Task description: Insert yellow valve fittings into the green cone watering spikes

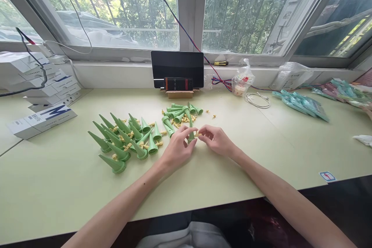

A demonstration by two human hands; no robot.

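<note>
My left hand [176,148] pinches a green plastic cone [191,132] that stands upright between my two hands over the pale green table [58,178]. My right hand [216,139] pinches a small yellow piece [198,134] at the cone's side. To the left lies a pile of several green cones with yellow pieces fitted [124,141]. Behind my hands lies a smaller heap of bare green cones [180,113] among loose yellow pieces [186,119].
A dark tablet [177,69] and a phone [178,84] stand on a cardboard holder at the back. White boxes [43,118] are stacked at left. A plastic bag [242,81], a white cable [258,100] and teal packets [302,102] lie at right.
</note>
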